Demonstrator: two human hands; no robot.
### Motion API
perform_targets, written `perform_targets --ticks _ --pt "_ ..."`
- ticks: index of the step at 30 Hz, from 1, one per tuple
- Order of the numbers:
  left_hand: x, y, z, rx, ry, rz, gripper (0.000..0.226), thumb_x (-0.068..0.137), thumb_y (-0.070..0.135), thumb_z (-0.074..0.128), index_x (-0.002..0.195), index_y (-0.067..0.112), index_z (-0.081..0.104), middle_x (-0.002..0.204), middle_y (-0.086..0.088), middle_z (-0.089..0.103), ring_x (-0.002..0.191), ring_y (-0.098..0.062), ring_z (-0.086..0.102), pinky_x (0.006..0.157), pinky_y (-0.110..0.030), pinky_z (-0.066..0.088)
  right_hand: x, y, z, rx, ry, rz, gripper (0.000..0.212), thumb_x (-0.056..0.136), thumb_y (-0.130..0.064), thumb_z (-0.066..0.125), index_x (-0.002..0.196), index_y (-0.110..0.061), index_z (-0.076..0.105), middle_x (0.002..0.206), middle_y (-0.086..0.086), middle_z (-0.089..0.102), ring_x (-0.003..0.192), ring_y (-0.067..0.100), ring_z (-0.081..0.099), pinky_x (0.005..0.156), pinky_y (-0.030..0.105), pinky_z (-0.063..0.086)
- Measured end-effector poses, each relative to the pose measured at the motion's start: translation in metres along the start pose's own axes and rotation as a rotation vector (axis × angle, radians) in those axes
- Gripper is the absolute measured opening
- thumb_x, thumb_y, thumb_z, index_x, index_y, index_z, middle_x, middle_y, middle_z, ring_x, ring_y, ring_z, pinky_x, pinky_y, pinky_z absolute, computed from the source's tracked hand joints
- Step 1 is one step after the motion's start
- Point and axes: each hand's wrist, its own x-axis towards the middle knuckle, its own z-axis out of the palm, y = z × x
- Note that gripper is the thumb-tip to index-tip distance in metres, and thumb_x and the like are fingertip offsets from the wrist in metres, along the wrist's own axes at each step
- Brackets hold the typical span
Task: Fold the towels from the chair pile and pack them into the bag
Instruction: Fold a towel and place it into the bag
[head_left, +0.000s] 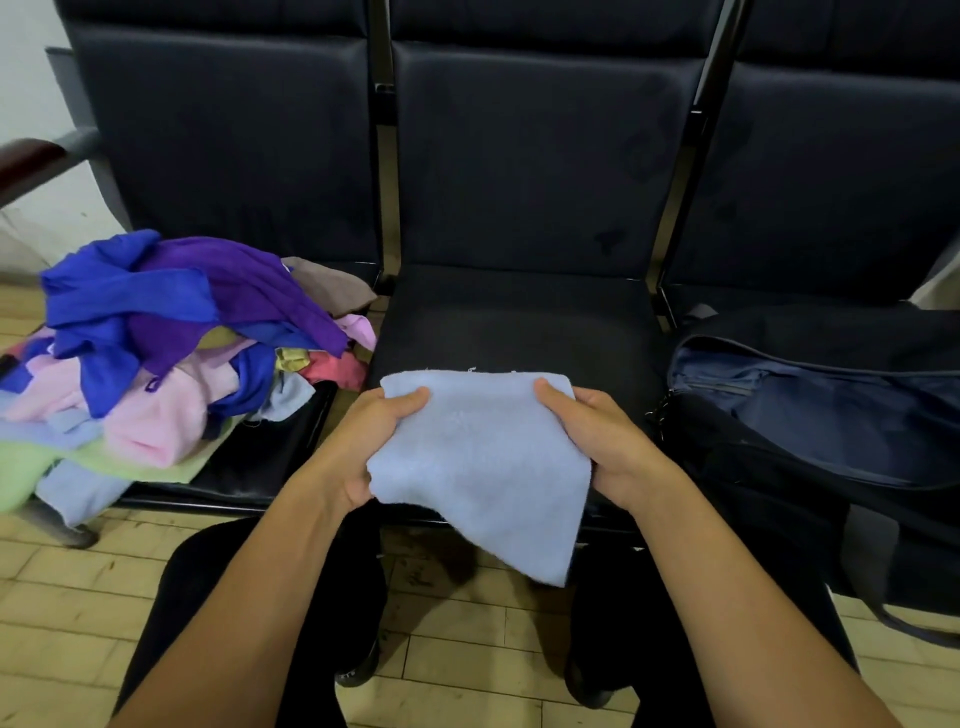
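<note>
A light blue towel (480, 457), folded over, is held above the front edge of the middle seat (519, 322). My left hand (363, 441) grips its left edge, thumb on top. Its right edge is gripped by my right hand (597, 436) in the same way. One corner of the towel hangs down toward the floor. A pile of towels (171, 343) in blue, purple, pink, green and red lies on the left seat. The dark bag (810, 415) sits unzipped on the right seat, its blue lining showing.
Three dark padded seats stand in a row with black metal posts between them. A wooden armrest (31, 161) sticks out at the far left. My legs in dark trousers and the tiled floor (467, 623) are below.
</note>
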Motion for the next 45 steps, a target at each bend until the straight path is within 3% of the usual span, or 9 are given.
perform_targets --ticks 6,8,10,16,21,25,29,37,45 --pt "-0.007 0.003 -0.001 -0.06 -0.082 0.392 0.036 0.091 -0.003 0.055 0.092 0.024 0.078 0.093 0.001 0.077 0.085 -0.015 0.073 0.072 -0.029 0.06 -0.002 -0.008 -0.003 0.241 -0.099 -0.29 0.028 0.096 -0.001 0.057 0.098 -0.019 0.078 0.1 0.008 0.076 0.091 0.023 0.073 0.077 0.036 0.059" --pt "-0.012 0.005 -0.003 -0.03 -0.105 0.521 0.003 0.078 0.027 0.078 0.075 0.028 0.08 0.081 0.006 0.076 0.075 -0.009 0.071 0.069 -0.026 0.057 -0.005 -0.009 -0.004 0.189 -0.093 -0.433 0.035 0.091 0.007 0.06 0.077 -0.02 0.079 0.09 0.008 0.075 0.084 0.024 0.071 0.075 0.038 0.059" --pt "-0.019 0.007 -0.003 0.026 -0.086 0.539 0.033 0.05 0.054 0.09 0.068 0.029 0.078 0.071 0.01 0.074 0.067 -0.003 0.069 0.063 -0.02 0.055 -0.005 -0.008 -0.004 0.229 -0.058 -0.479 0.038 0.087 0.008 0.064 0.067 -0.023 0.076 0.087 0.001 0.075 0.082 0.02 0.07 0.068 0.031 0.058" --pt "0.0 0.005 -0.008 0.019 0.058 0.659 0.019 0.084 -0.006 0.062 0.091 0.011 0.058 0.082 0.009 0.073 0.079 -0.008 0.069 0.069 -0.021 0.056 0.009 -0.001 -0.008 0.17 0.168 -0.516 0.044 0.092 0.0 0.061 0.063 -0.023 0.038 0.063 0.002 0.043 0.061 0.013 0.039 0.058 0.03 0.033" --pt "0.011 0.001 -0.014 -0.102 0.167 0.68 0.014 0.078 0.012 0.072 0.072 0.01 0.059 0.078 -0.015 0.056 0.076 -0.029 0.05 0.069 -0.034 0.048 0.006 -0.007 -0.007 0.249 0.184 -0.543 0.042 0.085 -0.008 0.067 0.05 -0.021 0.047 0.062 0.009 0.038 0.069 0.027 0.037 0.064 0.041 0.035" --pt "0.008 0.0 -0.01 0.014 0.179 0.613 0.028 0.092 0.013 0.062 0.065 0.006 0.062 0.064 -0.009 0.053 0.065 -0.028 0.042 0.06 -0.034 0.039 0.007 -0.004 -0.006 0.142 0.224 -0.501 0.032 0.095 -0.015 0.064 0.068 0.002 0.064 0.072 0.014 0.054 0.071 0.026 0.048 0.069 0.039 0.041" --pt "0.003 0.002 -0.004 0.134 0.067 0.501 0.054 0.1 0.017 0.052 0.047 0.023 0.056 0.046 0.004 0.045 0.045 -0.014 0.037 0.049 -0.029 0.03 0.002 -0.007 -0.003 0.055 0.104 -0.334 0.049 0.099 -0.037 0.058 0.055 -0.014 0.059 0.06 0.001 0.061 0.058 0.015 0.056 0.058 0.027 0.044" --pt "0.0 0.005 -0.018 0.325 0.034 0.713 0.03 0.093 -0.004 0.059 0.11 0.018 0.07 0.102 -0.008 0.074 0.095 -0.031 0.068 0.08 -0.049 0.056 0.004 -0.007 -0.01 0.19 -0.045 -0.372 0.026 0.103 -0.009 0.049 0.112 -0.011 0.073 0.108 0.007 0.075 0.099 0.022 0.07 0.085 0.039 0.057" --pt "0.002 0.006 -0.02 0.307 0.007 0.671 0.029 0.096 -0.002 0.052 0.111 0.017 0.068 0.101 0.003 0.075 0.095 -0.019 0.07 0.079 -0.032 0.059 0.001 -0.011 -0.011 0.38 -0.038 -0.334 0.022 0.087 -0.021 0.051 0.078 -0.007 0.064 0.087 0.008 0.062 0.094 0.03 0.055 0.087 0.043 0.046"
